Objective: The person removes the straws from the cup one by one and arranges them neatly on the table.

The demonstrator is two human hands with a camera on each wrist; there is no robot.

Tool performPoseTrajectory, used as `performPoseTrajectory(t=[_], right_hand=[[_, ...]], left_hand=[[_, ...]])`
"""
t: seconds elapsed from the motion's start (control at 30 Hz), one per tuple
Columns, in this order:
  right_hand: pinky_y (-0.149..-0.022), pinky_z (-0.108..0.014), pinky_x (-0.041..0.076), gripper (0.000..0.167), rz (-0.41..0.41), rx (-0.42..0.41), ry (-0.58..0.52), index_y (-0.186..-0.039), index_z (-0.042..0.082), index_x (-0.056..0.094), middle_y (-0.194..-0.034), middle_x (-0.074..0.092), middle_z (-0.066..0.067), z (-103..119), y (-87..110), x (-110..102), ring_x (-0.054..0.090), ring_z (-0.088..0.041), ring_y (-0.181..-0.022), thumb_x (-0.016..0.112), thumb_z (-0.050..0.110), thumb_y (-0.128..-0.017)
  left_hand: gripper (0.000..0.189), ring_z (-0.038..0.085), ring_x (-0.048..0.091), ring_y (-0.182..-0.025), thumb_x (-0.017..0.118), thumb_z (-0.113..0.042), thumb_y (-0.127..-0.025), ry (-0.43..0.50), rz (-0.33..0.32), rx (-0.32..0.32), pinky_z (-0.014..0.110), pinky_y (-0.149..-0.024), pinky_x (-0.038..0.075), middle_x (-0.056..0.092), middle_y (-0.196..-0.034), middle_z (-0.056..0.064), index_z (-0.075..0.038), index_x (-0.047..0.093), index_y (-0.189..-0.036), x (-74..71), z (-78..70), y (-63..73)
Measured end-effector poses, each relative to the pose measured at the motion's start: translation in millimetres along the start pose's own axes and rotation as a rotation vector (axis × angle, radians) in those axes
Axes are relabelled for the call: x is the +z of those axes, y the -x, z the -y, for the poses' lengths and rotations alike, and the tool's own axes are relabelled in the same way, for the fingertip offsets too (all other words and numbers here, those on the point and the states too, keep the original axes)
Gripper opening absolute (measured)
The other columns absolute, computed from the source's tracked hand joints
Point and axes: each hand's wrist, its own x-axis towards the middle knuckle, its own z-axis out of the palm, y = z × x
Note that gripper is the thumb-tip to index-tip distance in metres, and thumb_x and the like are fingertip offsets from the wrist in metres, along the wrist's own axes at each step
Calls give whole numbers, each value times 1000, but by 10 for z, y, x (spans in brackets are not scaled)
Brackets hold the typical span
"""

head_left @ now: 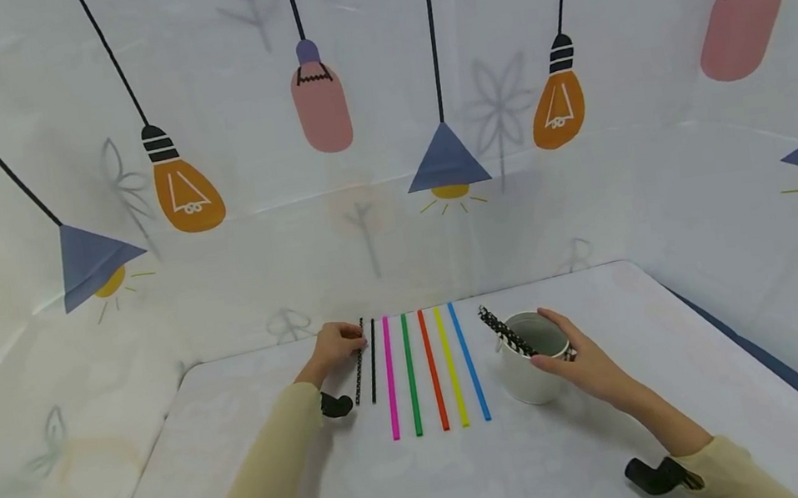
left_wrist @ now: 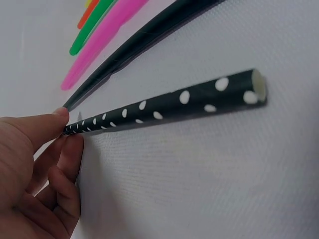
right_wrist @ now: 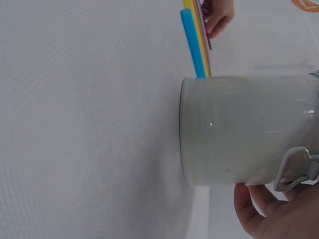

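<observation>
With thumb and fingertips my left hand (head_left: pixel 335 348) pinches the far part of a black straw with white polka dots (left_wrist: pixel 164 105), which lies on the table at the left end of a row. Its near end shows a hollow opening in the left wrist view. My right hand (head_left: pixel 596 368) grips a small white metal bucket (head_left: pixel 530 381) by its rim, thumb at the near side and fingers around the right side. The bucket stands upright on the table. Black-and-white patterned straws (head_left: pixel 506 331) lean out over its left rim.
Beside the dotted straw lie a plain black straw (head_left: pixel 373 362), a pink straw (head_left: pixel 390 378), a green straw (head_left: pixel 411 375), a red-orange straw (head_left: pixel 433 371), a yellow straw (head_left: pixel 451 367) and a blue straw (head_left: pixel 469 362). A lamp-printed white sheet (head_left: pixel 399 249) hangs behind the white table (head_left: pixel 490 481).
</observation>
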Motion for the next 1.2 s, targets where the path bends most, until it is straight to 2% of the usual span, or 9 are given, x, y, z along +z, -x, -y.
performPoseTrajectory(t=[0.23, 0.67, 0.97, 1.2], right_hand=[[-94, -64, 39, 82, 1, -5, 5, -156, 22, 17, -153, 25, -18, 1, -2, -13, 31, -42, -134, 67, 34, -93], [-95, -64, 38, 82, -1, -13, -7, -156, 20, 17, -153, 26, -17, -19, -1, -10, 31, -42, -134, 67, 33, -93], [-94, -62, 40, 81, -3, -25, -1, -156, 21, 17, -154, 25, -16, -20, -9, -13, 31, -42, -134, 67, 32, -93], [-93, -62, 40, 81, -3, -17, 6, -156, 21, 17, -154, 25, -17, -32, -10, -5, 31, -42, -134, 67, 33, -93]], left_hand=[[22, 17, 65, -79, 74, -6, -85, -36, -2, -9, 30, -69, 54, 71, -96, 10, 2, 72, -106, 14, -34, 19], [26, 17, 66, -78, 75, -9, -86, -65, 33, -28, 31, -71, 55, 70, -99, 10, 1, 71, -109, 14, -32, -2], [26, 18, 66, -80, 73, -7, -88, -19, 59, -28, 31, -72, 55, 69, -102, 13, 3, 70, -111, -4, -16, -19], [24, 17, 66, -80, 72, -7, -88, -20, 52, -42, 30, -71, 54, 69, -103, 13, 2, 70, -110, 7, 6, -14]])
